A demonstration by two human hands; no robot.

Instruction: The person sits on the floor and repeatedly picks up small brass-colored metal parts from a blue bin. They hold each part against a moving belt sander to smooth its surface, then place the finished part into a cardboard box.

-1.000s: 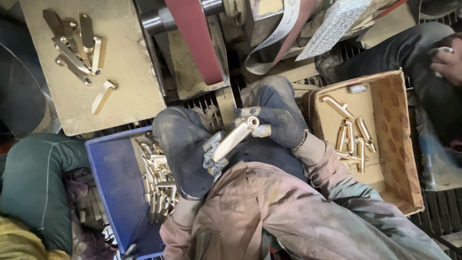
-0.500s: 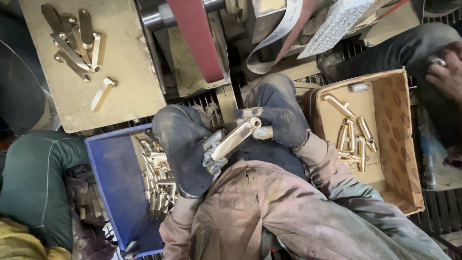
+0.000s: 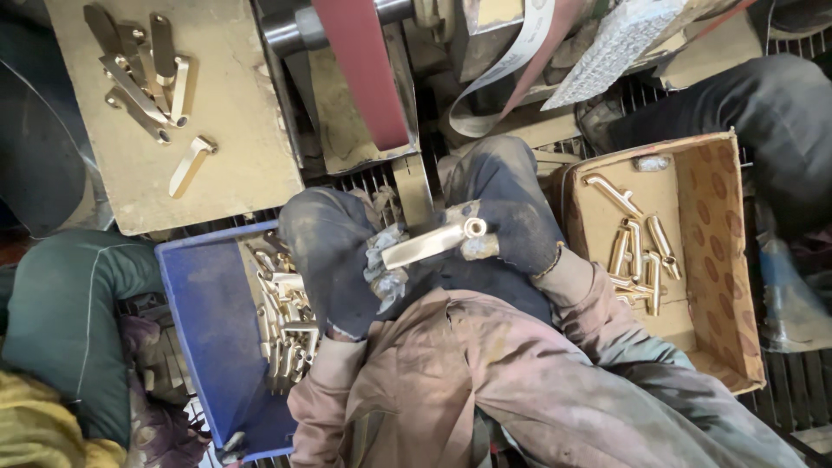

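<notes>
Both my hands wear dark, dirty gloves with worn pale fingertips. My left hand [image 3: 334,256] and my right hand [image 3: 507,212] together grip one shiny brass handle piece [image 3: 431,243], which lies slanted between them with its round end toward the right. The piece sits just below the red sanding belt [image 3: 364,69] of the machine in front of me, apart from it. Below my left hand is a blue tray [image 3: 208,338] with several brass pieces in it.
A cardboard box [image 3: 719,251] at right holds several brass pieces. A tan board [image 3: 234,104] at upper left carries several more. Strips of abrasive belt [image 3: 520,61] hang at top. Another person's leg [image 3: 771,113] is at far right; green cloth [image 3: 61,321] at left.
My hands and the brass piece have barely shifted. The other person's hand at the far right edge has left the view.
</notes>
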